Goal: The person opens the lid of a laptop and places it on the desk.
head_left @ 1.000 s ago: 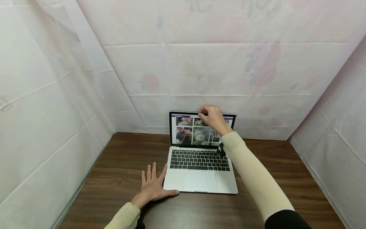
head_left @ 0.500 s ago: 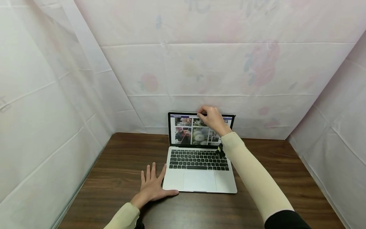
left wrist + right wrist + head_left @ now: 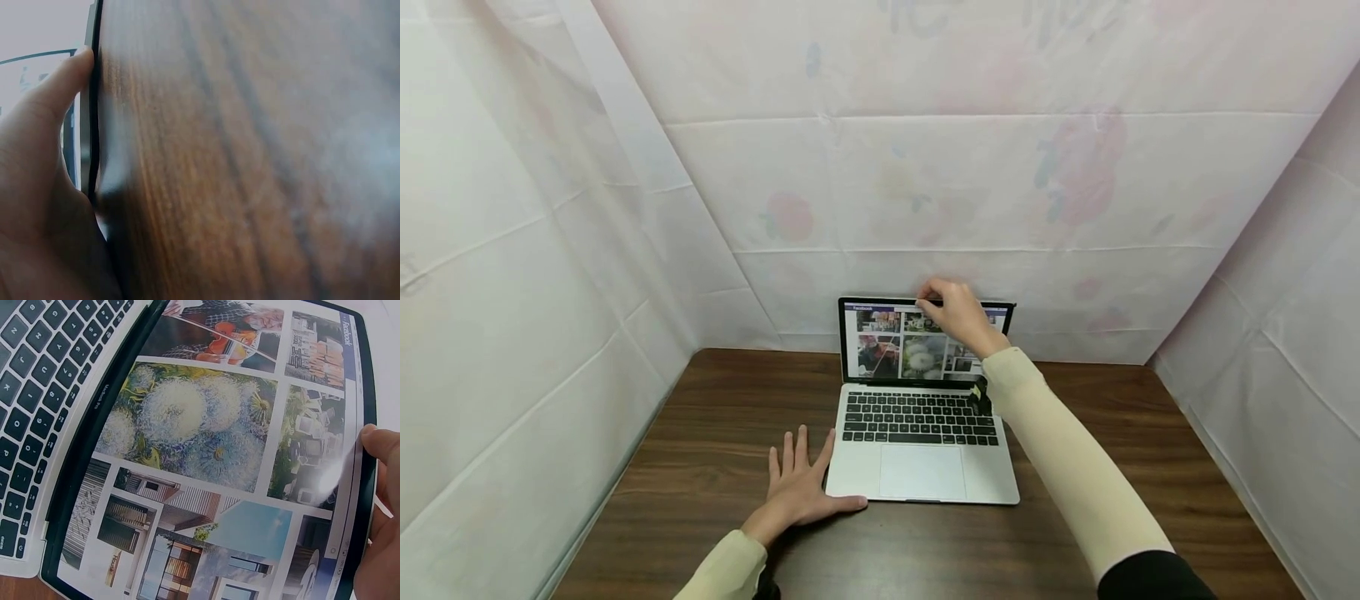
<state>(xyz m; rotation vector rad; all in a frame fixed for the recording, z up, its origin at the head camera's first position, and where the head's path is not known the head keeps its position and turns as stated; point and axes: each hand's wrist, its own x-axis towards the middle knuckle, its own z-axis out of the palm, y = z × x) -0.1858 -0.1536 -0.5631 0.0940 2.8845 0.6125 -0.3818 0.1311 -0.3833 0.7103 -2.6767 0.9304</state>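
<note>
An open silver laptop (image 3: 922, 472) stands on the table, its lit screen (image 3: 880, 354) upright and showing a page of photos. At the top edge of the screen, my right hand (image 3: 961, 315) pinches the rim between thumb and fingers. The right wrist view has the thumb (image 3: 381, 442) of that hand on the front bezel, with other fingers partly behind the lid. My left hand (image 3: 799, 490) lies spread at the laptop's front left corner. Its thumb (image 3: 65, 78) runs along the front edge, and its index finger is close against the left side.
A dark brown wooden table (image 3: 715, 433) carries the laptop. White cloth (image 3: 760, 167) with faded fruit prints hangs behind the table and on both sides. The back cloth is close behind the screen.
The top edge of the screen sits slightly lower in the head view, with the right hand still on it. My left hand keeps its place. The whole view has shifted a little.
</note>
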